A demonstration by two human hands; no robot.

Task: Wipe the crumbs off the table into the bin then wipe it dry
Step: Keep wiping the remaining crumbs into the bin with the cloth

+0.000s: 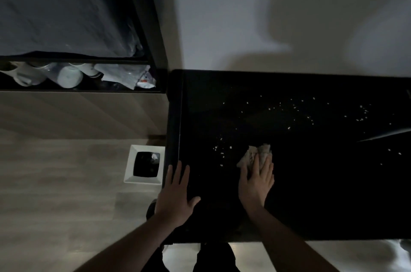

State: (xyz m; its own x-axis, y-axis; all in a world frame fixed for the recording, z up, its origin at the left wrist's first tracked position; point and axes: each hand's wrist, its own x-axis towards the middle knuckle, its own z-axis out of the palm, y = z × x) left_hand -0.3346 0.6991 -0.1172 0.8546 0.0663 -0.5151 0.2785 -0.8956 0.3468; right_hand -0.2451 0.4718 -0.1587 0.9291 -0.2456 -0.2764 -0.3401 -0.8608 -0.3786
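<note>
Cloth [255, 155] under right hand [256, 180], mid-table [322, 205].

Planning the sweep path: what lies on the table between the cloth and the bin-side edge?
In the head view, scattered crumbs on the dark table; nothing else between cloth and edge.
</note>
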